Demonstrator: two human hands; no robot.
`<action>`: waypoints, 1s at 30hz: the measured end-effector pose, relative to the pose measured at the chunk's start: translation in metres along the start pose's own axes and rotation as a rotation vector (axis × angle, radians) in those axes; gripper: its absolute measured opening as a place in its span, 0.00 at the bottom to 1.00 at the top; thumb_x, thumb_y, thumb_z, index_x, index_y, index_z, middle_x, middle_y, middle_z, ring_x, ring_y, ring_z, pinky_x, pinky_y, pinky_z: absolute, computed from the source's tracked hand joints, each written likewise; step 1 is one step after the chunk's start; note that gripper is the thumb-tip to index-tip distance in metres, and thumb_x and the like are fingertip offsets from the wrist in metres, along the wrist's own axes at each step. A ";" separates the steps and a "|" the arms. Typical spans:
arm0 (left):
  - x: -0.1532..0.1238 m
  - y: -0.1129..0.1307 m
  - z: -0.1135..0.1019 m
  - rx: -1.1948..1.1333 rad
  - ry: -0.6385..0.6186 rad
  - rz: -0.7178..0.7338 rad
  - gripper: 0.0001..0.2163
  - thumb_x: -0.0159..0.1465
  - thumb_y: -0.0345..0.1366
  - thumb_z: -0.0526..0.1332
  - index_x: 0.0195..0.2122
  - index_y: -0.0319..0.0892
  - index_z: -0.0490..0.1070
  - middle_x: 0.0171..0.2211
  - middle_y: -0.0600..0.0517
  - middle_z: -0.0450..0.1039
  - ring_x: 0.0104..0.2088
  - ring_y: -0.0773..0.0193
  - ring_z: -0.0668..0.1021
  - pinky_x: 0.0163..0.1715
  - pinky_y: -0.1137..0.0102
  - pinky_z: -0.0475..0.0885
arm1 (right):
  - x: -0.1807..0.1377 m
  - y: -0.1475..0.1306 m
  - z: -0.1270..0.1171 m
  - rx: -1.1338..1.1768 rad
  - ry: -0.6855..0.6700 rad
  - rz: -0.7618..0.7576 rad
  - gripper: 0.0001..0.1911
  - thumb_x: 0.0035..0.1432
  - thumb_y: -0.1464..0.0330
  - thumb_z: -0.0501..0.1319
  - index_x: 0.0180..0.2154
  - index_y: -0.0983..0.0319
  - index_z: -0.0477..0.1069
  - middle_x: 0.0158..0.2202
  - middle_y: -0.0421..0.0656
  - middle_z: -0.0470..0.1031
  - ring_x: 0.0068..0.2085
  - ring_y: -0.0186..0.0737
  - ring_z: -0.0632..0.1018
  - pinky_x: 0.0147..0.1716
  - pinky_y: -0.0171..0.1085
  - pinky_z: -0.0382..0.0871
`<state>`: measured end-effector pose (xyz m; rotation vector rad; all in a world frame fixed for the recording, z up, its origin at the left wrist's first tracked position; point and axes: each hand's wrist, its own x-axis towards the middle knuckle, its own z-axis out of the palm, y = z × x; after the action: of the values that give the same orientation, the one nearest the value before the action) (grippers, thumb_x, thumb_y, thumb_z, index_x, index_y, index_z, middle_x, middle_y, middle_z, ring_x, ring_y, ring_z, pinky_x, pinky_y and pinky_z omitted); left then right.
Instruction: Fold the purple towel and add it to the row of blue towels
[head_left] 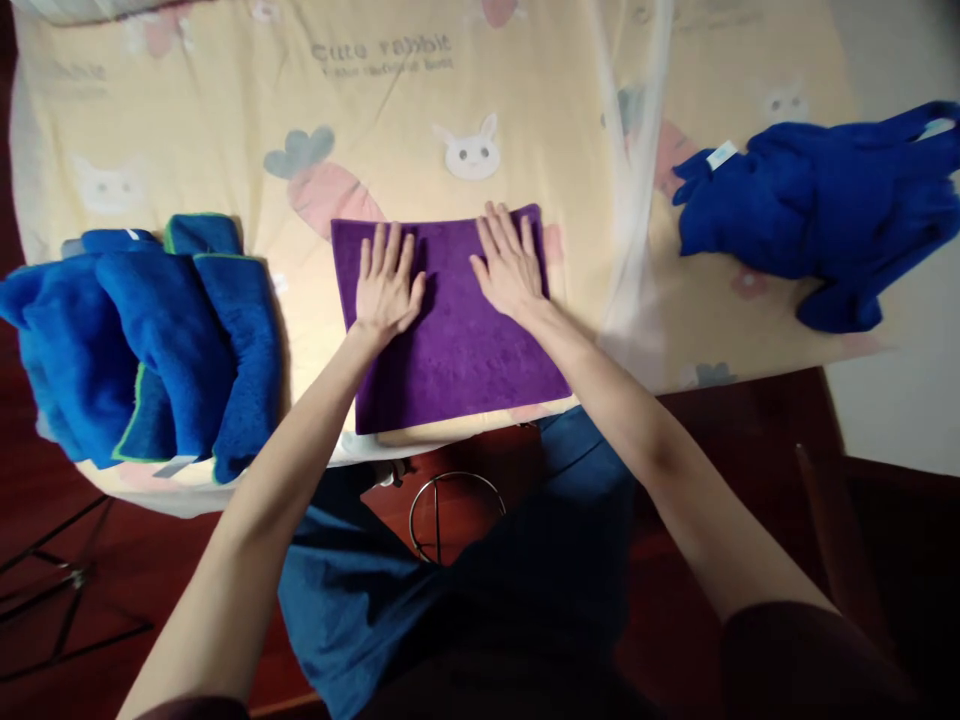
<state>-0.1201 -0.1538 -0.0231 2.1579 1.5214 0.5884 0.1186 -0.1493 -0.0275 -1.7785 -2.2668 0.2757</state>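
Observation:
A purple cloth [465,340] lies spread flat in front of me, its near edge close to the front edge of the covered surface. My left hand [388,285] rests palm down on its upper left part, fingers stretched out. On the upper right part lies my right hand [510,260], also flat, with the fingers pointing away from me and reaching the cloth's far edge. Neither hand grips anything.
Folded blue cloths [180,340] with green edging are heaped at the left. A crumpled darker blue cloth [795,200] with a white tag lies at the right. Beneath everything is a yellow sheet [420,130] with rabbit and carrot prints. A metal stand [75,577] is on the floor.

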 end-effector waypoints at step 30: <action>-0.158 0.037 0.012 0.176 0.078 -0.074 0.31 0.74 0.46 0.49 0.74 0.36 0.57 0.77 0.41 0.45 0.77 0.46 0.45 0.75 0.42 0.39 | -0.154 -0.039 -0.001 0.100 0.005 0.075 0.33 0.74 0.64 0.45 0.74 0.71 0.51 0.77 0.54 0.46 0.78 0.56 0.44 0.75 0.67 0.31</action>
<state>-0.1336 -0.3159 -0.0265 2.2191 1.7454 0.5380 0.1182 -0.3083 -0.0265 -1.8135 -2.1462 0.3905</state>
